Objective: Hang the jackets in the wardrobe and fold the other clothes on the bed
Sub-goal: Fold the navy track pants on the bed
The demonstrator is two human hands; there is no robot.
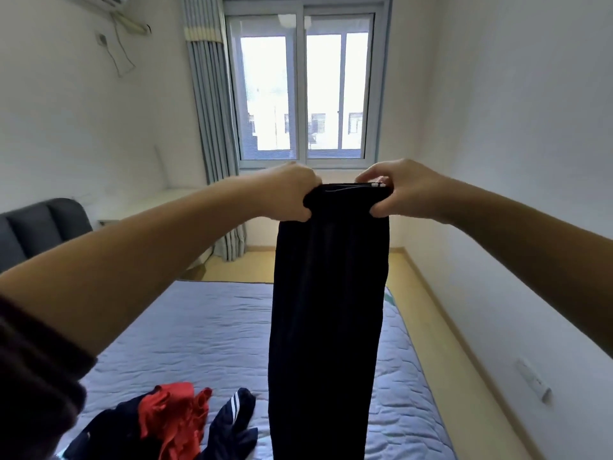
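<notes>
Trousers (326, 310), black, hang full length from my left hand (292, 194) and right hand (401, 190), each curled round a waistband corner above the bed (199, 327). I judge the folding barely begun. Below my left hand, a red garment (172, 416) and a navy piece with white stripes (232, 423) lie heaped, unfolded. No wardrobe shows. The white tab beside my right thumb is unreadable.
</notes>
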